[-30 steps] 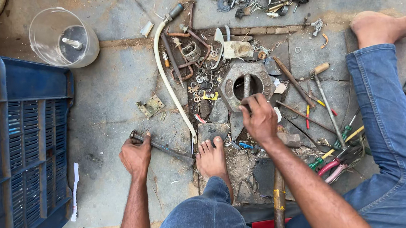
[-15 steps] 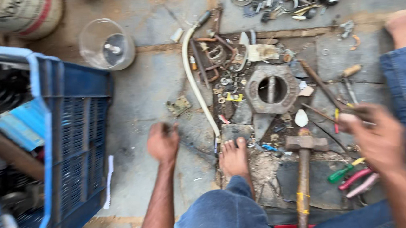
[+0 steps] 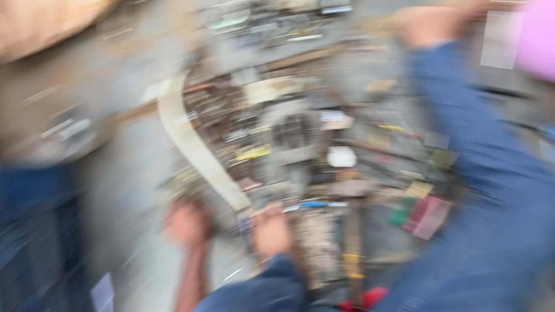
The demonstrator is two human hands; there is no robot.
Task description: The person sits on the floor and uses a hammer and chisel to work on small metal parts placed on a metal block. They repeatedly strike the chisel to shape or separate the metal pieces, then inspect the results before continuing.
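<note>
Left hand [image 3: 187,224] low left of centre on the floor [image 3: 130,207], beside a pale curved strip [image 3: 198,149]; grip possibly closed, too blurred to tell. Right hand unseen.

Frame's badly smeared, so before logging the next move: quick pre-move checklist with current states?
1. Left hand in view: ok, low on the concrete floor beside the pale curved strip.
2. Left hand's hold: cannot tell, too blurred.
3. Right hand in view: not ok, it does not show.
4. Bare foot placed: ok, at the near edge of the scattered metal parts.
5. Blue crate apart from the left hand: ok.
6. Pink shape at upper right identified: cannot tell.
</note>
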